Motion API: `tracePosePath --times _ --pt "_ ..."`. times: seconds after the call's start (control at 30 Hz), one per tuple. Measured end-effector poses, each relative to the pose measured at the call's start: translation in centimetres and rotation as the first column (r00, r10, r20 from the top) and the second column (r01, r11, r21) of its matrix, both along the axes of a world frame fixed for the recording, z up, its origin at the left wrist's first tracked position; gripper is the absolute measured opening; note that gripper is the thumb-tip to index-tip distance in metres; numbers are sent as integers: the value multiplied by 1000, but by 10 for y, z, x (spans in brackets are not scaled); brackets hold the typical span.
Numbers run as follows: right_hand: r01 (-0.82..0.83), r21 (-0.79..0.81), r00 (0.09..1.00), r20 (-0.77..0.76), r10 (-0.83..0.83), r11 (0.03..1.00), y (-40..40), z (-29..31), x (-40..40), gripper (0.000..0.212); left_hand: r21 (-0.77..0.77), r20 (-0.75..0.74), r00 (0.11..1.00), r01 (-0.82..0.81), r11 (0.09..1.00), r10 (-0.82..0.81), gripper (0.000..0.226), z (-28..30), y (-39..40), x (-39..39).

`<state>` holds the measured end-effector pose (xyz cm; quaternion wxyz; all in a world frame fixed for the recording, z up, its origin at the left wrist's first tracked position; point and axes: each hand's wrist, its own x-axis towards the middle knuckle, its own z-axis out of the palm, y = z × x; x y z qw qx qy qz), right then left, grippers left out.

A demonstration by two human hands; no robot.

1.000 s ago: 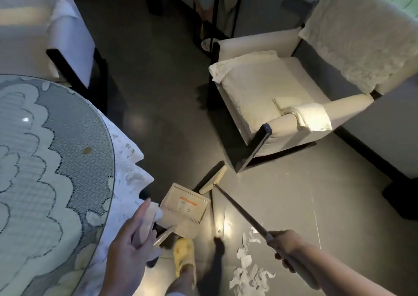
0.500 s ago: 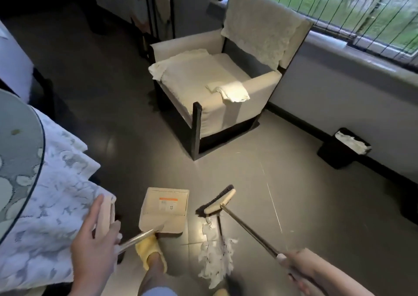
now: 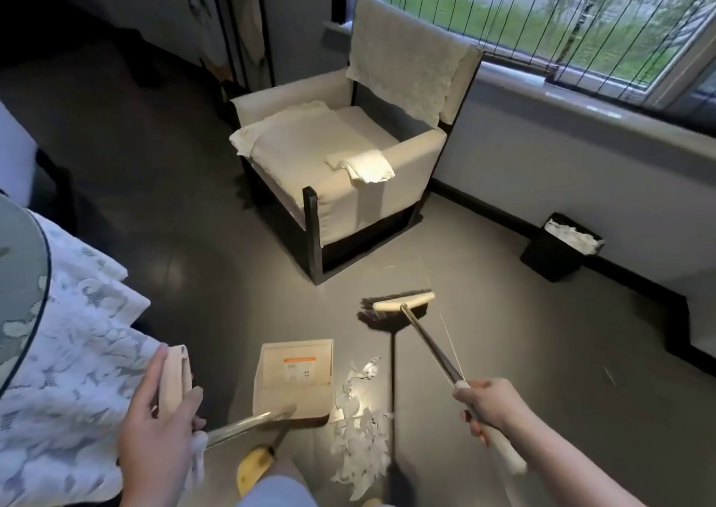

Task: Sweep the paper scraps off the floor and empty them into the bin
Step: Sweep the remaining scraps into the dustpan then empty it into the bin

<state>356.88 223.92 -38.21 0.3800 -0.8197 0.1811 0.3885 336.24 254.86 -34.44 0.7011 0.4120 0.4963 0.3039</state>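
Step in hand: the sweeping stage is judged under way; nothing is seen in the dustpan (image 3: 296,376) yet.
Scraps: the paper scraps (image 3: 360,425) are strewn on the floor just right of the dustpan.
Right hand (image 3: 490,409): fingers are wrapped round the broom (image 3: 399,305) handle, its head set beyond the scraps.
Left hand (image 3: 157,437): fingers are closed on the dustpan's handle grip.
Next move: the broom head should be drawn back towards the dustpan mouth, gathering the scraps.
Bin (image 3: 558,248): it stands by the wall, well apart.
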Motion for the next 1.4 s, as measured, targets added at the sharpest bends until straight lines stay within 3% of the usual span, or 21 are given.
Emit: tracePosePath --times 0.07,0.17,0.23,0.33,0.43,0.5,0.6,0.67,0.9,0.97,1.07,1.2,1.4 --pt "-164 -208 978 91 186 964 -4 -3 2 9 0 16 999 28 1000 -28 70 6 0 4" --pt "-389 -504 880 45 473 771 -9 -12 6 13 -35 -8 1000 29 999 -30 74 15 2 12" --pt "-401 -457 896 -18 443 794 -4 -24 12 12 24 -71 995 74 997 -72 76 19 3 14" --pt "-96 -137 992 -97 83 986 5 -43 19 35 119 -163 978 153 981 -133 73 21 5 3" --pt "22 -33 973 -227 -28 999 4 -59 9 22 233 -286 946 224 947 -153 69 16 -1 -19" --pt "0 -41 958 -286 -12 999 1 -74 -12 28 289 -369 917 265 920 -148 69 10 -6 -36" --pt "-145 -117 962 -247 113 982 -11 -83 -49 66 292 -398 910 248 924 -119 72 -2 -11 -60" --pt "-218 -144 955 -237 180 965 -20 -75 -68 75 285 -407 907 242 927 -112 70 -10 -15 -72" --pt "-429 -118 883 -267 387 896 -43 -16 -133 75 218 -443 866 354 910 -230 74 -28 -18 -108" --pt "-414 -105 887 -270 375 904 -50 1 -149 73 147 -414 858 394 907 -305 81 -25 -15 -118" --pt "-353 -130 926 -186 327 926 -58 14 -177 66 76 -329 861 434 898 -388 70 -24 -10 -146" --pt "-321 -144 945 -112 306 936 -34 -7 -220 66 -65 -182 907 375 925 -380 65 -25 6 -188" --pt "-394 -247 917 -161 364 885 1 -49 -272 78 86 -300 816 539 838 -494 67 -34 20 -249"
